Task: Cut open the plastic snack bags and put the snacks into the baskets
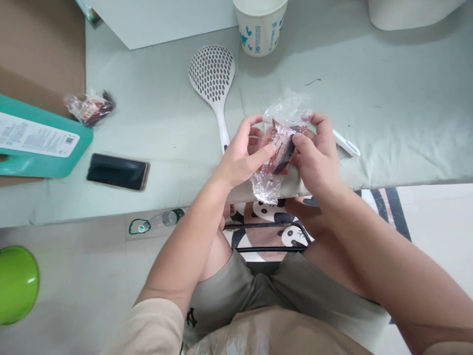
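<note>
Between my two hands is a small packet in crinkled clear plastic wrap [283,143], with reddish-brown and dark parts showing through. My left hand [249,148] grips its left side, thumb on top. On the right side my right hand [314,148] pinches it, thumb pressed against the dark part. Loose clear film sticks out above and below the packet. A white skimmer [212,74] lies just beyond my left hand, its handle end hidden behind that hand. Partly covered by my right hand is a white, narrow object [347,143] whose kind I cannot make out.
A paper cup [260,27] stands at the back. Leftward lie a phone [118,171], another plastic-wrapped packet [92,107] and a teal container [40,138] with a label. A plastic bottle [158,222] and a green bucket [18,285] are below the table edge.
</note>
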`<state>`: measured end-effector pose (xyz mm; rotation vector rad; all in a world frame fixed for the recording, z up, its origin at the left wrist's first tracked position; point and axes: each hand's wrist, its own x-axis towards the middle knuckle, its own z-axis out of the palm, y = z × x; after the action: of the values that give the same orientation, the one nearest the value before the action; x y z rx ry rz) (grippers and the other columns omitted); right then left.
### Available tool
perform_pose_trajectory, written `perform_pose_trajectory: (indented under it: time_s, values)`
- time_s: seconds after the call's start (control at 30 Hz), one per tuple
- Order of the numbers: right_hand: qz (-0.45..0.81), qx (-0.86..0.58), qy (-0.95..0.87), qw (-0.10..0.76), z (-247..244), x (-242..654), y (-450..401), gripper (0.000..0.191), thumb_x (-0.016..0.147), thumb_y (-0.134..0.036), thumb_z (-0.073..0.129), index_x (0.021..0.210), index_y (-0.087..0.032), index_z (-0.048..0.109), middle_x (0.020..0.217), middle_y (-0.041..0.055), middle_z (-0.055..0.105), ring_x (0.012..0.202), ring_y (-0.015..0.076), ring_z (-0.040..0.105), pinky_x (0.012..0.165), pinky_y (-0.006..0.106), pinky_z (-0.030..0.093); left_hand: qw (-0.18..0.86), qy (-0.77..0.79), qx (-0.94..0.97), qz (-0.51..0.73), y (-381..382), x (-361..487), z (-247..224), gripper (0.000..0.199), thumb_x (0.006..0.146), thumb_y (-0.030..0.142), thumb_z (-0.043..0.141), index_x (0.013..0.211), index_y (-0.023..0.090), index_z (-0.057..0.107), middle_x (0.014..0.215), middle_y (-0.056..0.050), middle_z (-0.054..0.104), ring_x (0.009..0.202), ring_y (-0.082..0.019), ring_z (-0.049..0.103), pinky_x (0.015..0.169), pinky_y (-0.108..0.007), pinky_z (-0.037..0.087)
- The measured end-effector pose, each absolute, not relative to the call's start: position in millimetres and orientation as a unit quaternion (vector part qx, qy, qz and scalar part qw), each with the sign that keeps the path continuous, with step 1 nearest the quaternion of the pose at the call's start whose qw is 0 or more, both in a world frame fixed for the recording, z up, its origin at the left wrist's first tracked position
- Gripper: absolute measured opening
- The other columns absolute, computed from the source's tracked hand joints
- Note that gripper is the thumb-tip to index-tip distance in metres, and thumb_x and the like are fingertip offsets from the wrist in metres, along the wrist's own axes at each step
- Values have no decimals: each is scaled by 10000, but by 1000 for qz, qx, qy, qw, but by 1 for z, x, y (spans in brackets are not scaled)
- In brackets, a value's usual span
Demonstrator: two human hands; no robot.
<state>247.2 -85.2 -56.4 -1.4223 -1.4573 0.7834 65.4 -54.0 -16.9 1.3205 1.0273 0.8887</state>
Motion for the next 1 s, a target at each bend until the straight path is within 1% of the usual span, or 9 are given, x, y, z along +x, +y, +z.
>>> perform_pose_trajectory:
  time_s: [0.13,0.2,0.3,0.4,0.53,0.67,0.77,0.87,1.0]
  values:
    - [290,-606,-589,450,-51,253,-88,393,1022,-398,484,1397,-313,400,981,31,692,672,151,639,587,321,526,460,487,580,464,-54,70,-16,328,846,386,786,1123,296,638,1053,-41,670,1040,-210,662,870,-333,549]
    - [248,-622,-600,438,-46,255,-88,387,986,-377,541,1353,-288,453,1132,80,693,820,184,683,655,347,558,453,504,563,473,-54,70,-15,223,921,471,710,1002,271,656,840,-23,638,894,-197,687,754,-315,544]
    - [163,-641,-624,416,-38,255,-90,328,927,-318,604,1241,-255,529,1225,121,657,1037,255,668,798,426,578,461,521,552,459,-53,69,-15,332,979,560,605,870,252,660,626,1,553,672,-174,666,593,-291,495]
    - [116,-636,-652,397,-31,253,-95,208,911,-295,613,1109,-249,570,1114,114,645,1020,279,643,882,495,556,457,513,560,463,-51,70,-16,344,993,563,582,939,241,689,719,-18,673,644,-150,686,585,-284,521]
    - [87,-622,-684,370,-28,243,-103,205,891,-413,676,967,-253,572,1001,106,616,981,314,614,903,545,524,455,496,555,489,-49,73,-18,251,947,482,692,1063,259,707,999,-35,791,914,-174,776,781,-303,623]
    - [62,-631,-692,346,-27,237,-108,304,845,-495,733,877,-246,561,965,115,602,957,333,605,847,535,514,464,515,543,474,-50,73,-18,256,926,477,724,928,221,715,860,-35,782,830,-174,782,729,-288,629]
    - [57,-636,-697,327,-22,239,-111,255,839,-422,747,814,-243,567,954,105,629,855,282,619,729,443,511,455,512,546,482,-50,73,-19,240,984,437,649,959,207,715,905,-51,791,823,-167,783,740,-290,629]
    - [61,-631,-703,322,-17,244,-112,185,848,-342,738,777,-240,601,934,80,666,721,214,611,627,378,479,436,488,575,491,-50,73,-22,150,930,322,731,1042,224,712,987,-32,802,866,-161,785,803,-296,628]
    - [84,-627,-701,328,-14,247,-110,148,881,-291,696,755,-228,649,952,77,713,655,179,618,596,360,479,409,474,620,472,-53,71,-24,228,981,410,652,898,204,703,811,-19,778,735,-135,755,719,-267,605]
